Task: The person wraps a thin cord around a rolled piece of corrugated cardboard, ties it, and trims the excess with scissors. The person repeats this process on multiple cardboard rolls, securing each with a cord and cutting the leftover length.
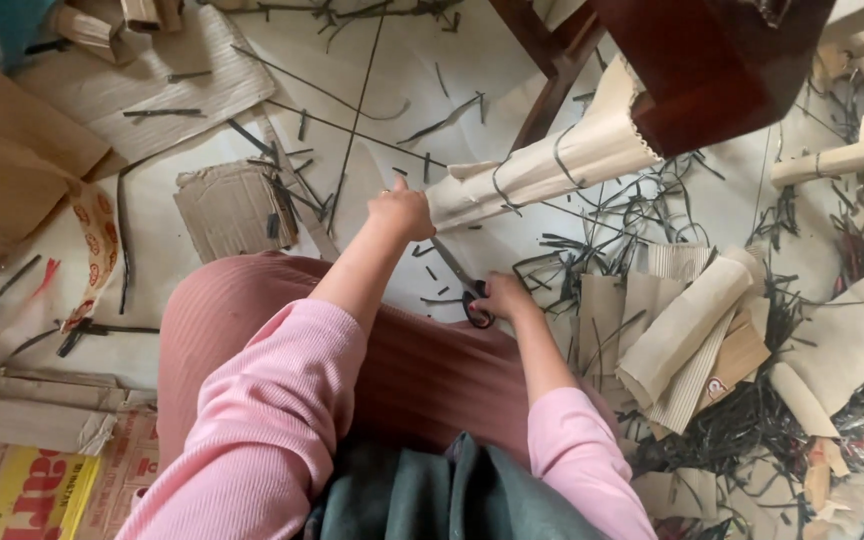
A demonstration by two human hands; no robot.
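My left hand [402, 212] grips the narrow end of a rolled bundle of pale corrugated cardboard [552, 160] bound with dark straps; the bundle slants up to the right toward a dark wooden stool. My right hand [502, 297] holds a pair of black-handled scissors [462, 280], its blades pointing up-left toward the bundle's gripped end. Both arms wear pink sleeves, over a reddish-pink ribbed skirt [252, 310].
A dark red wooden stool [712, 60] stands at the top right. Cardboard rolls and sheets [682, 330] lie at right among several dark strap offcuts [752, 420]. Flat cardboard pieces [232, 210] and brown sheets [12, 160] lie at left; another bound roll [842, 160] sits far right.
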